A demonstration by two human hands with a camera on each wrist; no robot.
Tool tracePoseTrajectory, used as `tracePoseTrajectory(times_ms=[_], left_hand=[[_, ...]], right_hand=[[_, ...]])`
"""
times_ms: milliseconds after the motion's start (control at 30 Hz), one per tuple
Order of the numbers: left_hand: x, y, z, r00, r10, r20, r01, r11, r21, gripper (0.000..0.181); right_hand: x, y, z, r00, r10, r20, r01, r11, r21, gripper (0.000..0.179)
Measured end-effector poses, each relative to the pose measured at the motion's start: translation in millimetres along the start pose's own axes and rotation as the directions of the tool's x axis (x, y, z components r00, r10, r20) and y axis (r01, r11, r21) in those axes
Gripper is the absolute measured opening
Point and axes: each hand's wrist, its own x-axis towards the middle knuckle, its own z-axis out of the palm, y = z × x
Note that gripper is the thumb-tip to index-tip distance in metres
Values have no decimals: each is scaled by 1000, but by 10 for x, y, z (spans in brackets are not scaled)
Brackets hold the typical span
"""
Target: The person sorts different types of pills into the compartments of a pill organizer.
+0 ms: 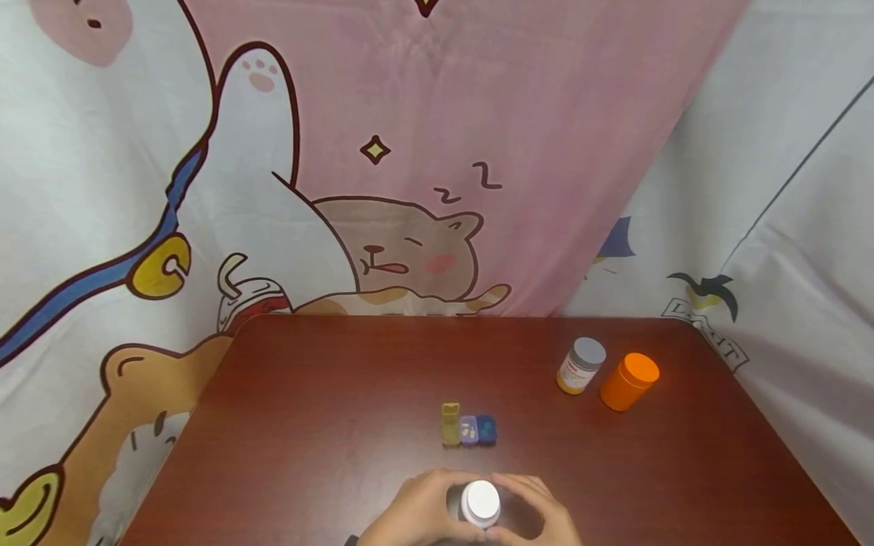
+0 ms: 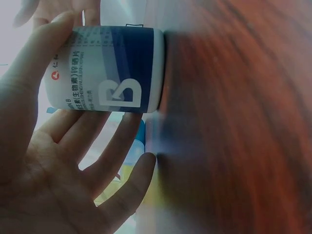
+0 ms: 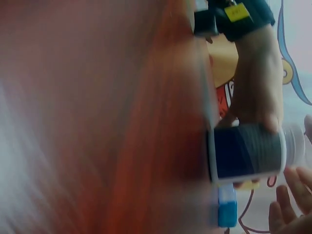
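Note:
A white pill bottle (image 1: 481,502) with a white cap (image 3: 295,145) stands upright near the table's front edge. Its blue and white label shows a large letter B in the left wrist view. My left hand (image 1: 423,509) grips the bottle's side, thumb across the label face and fingers spread behind it. My right hand (image 1: 536,509) curves around the cap from the right, its fingers spread and its fingertips close to the rim. Just beyond the hands lies a small pill organizer (image 1: 468,430) with yellow, purple and blue compartments; the yellow lid is raised and white pieces show in the purple one.
At the back right stand a grey-capped bottle (image 1: 580,365) with a white label and an orange jar (image 1: 628,381). The reddish-brown table (image 1: 328,379) meets a cartoon-printed cloth (image 1: 410,152) behind it and at both sides.

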Motion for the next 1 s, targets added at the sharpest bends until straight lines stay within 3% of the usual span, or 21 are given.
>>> tracePoseTrajectory(times_ms=[100, 200, 400, 500, 733, 867, 1000], left_hand=[[7, -2, 0, 1000, 18, -10, -17, 1000, 10, 53], [11, -6, 4, 999, 39, -23, -38, 999, 26, 56], [0, -18, 0, 998, 48, -38, -46, 997, 70, 57], [7, -24, -2, 999, 34, -23, -33, 999, 42, 55], [10, -18, 9, 999, 45, 7, -45, 999, -29, 39], [10, -16, 13, 998, 56, 7, -56, 998, -28, 36], [4, -25, 12, 999, 41, 12, -41, 999, -32, 38]], right_hand=[[-1, 3, 47, 999, -28, -28, 28, 1000, -7, 68], [38, 19, 60, 998, -64, -9, 64, 998, 13, 67], [208, 112, -6, 972, -186, 146, 178, 982, 68, 63], [308, 151, -60, 948, -204, 244, 180, 977, 116, 61], [559, 187, -182, 863, -228, 450, 131, 963, 237, 47], [740, 184, -243, 783, -275, 558, 129, 949, 287, 42], [851, 172, -275, 705, -265, 657, 79, 951, 299, 42]])
